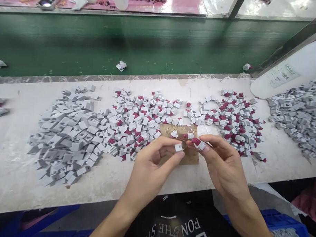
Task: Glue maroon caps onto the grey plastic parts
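Between thumb and forefinger, my left hand [156, 163] pinches a small white block [178, 147] with a hole in its face. My right hand [224, 162] grips a small white-and-dark-red figure piece [198, 143] at the fingertips, close to the block but apart from it. Beneath both hands lies a brown cardboard piece [190, 159], with a few small white and red parts on its upper part. A heap of white and red parts [141, 119] spreads behind my left hand, and another heap of white and red parts [237, 116] lies behind my right.
Grey blocks [71, 136] are piled on the left of the white table [114, 179], more grey pieces [300, 116] at the far right. A large white bottle [289, 69] leans at the right. Behind runs a green conveyor belt [160, 42]. A blue crate [286, 223] stands below the table edge.
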Demonstrator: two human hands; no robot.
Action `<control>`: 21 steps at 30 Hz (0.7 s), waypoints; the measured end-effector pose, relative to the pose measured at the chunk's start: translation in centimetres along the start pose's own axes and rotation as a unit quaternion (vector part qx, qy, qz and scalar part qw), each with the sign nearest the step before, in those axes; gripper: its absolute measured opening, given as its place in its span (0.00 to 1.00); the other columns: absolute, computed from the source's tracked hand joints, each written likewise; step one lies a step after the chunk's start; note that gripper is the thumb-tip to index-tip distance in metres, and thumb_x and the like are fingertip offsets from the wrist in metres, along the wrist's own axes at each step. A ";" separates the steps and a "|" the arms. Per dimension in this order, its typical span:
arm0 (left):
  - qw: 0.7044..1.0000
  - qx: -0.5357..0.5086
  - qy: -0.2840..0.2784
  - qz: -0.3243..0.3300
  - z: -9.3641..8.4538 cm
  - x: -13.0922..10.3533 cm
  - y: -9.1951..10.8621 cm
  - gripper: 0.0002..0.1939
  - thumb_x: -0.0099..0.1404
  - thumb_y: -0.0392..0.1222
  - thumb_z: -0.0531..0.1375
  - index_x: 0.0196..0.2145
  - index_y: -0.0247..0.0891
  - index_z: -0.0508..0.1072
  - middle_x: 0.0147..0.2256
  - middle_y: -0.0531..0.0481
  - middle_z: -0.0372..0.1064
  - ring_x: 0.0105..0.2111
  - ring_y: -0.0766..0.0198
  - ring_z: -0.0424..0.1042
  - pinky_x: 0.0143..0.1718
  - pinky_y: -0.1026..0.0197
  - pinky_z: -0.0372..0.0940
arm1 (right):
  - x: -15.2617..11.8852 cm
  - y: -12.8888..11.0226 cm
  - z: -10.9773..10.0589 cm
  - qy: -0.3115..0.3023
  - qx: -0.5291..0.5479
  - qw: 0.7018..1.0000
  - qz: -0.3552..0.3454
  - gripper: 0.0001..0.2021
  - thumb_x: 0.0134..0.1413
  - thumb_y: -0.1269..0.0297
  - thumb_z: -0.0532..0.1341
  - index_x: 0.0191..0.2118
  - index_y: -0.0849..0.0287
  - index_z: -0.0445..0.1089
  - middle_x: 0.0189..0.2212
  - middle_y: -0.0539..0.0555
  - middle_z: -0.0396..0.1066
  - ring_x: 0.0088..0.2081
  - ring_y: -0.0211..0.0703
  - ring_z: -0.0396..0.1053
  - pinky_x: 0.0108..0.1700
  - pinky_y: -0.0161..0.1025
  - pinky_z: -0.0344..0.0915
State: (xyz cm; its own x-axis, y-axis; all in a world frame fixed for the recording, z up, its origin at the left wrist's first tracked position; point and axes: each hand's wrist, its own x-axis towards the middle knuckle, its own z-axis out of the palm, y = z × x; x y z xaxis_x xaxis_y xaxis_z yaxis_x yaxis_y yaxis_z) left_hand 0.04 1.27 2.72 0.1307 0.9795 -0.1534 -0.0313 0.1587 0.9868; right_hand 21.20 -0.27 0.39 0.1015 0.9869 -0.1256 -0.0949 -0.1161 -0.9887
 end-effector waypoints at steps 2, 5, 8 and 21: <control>1.000 -0.004 -0.012 0.009 0.4 1.3 0.6 0.07 0.77 0.38 0.74 0.50 0.47 0.89 0.48 0.50 0.88 0.47 0.58 0.89 0.50 0.58 0.86 | 0.2 -0.2 0.0 -0.003 0.011 1.000 0.001 0.08 0.77 0.49 0.74 0.53 0.43 0.86 0.50 0.54 0.91 0.53 0.57 0.90 0.58 0.57 0.88; 0.998 -0.020 -0.046 0.022 0.6 2.5 1.0 0.08 0.78 0.36 0.73 0.52 0.47 0.90 0.52 0.48 0.86 0.54 0.56 0.88 0.56 0.56 0.85 | 0.4 -0.3 -0.3 0.001 0.019 1.000 0.008 0.10 0.75 0.47 0.75 0.52 0.43 0.87 0.50 0.54 0.90 0.53 0.56 0.89 0.58 0.57 0.87; 0.997 -0.017 -0.073 0.013 0.9 2.8 0.9 0.08 0.79 0.37 0.72 0.52 0.46 0.90 0.52 0.47 0.85 0.54 0.56 0.87 0.56 0.56 0.85 | 0.5 -0.3 -0.6 0.012 0.037 0.999 0.020 0.10 0.73 0.47 0.77 0.51 0.43 0.88 0.48 0.54 0.90 0.52 0.55 0.89 0.57 0.54 0.87; 0.994 0.030 -0.104 0.007 1.1 3.2 0.3 0.07 0.77 0.39 0.74 0.50 0.50 0.91 0.48 0.49 0.87 0.52 0.55 0.86 0.53 0.55 0.82 | 0.5 -1.1 -0.5 -0.009 -0.024 0.999 -0.040 0.06 0.77 0.59 0.73 0.50 0.42 0.91 0.45 0.54 0.87 0.49 0.50 0.85 0.50 0.45 0.84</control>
State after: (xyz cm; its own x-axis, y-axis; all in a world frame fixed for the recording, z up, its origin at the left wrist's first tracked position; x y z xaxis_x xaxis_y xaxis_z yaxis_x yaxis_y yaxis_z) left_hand 1.51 4.29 2.54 0.3328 0.9336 -0.1328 0.0241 0.1324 0.9909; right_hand 21.87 0.35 1.41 0.0881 0.9951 -0.0447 -0.0397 -0.0413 -0.9984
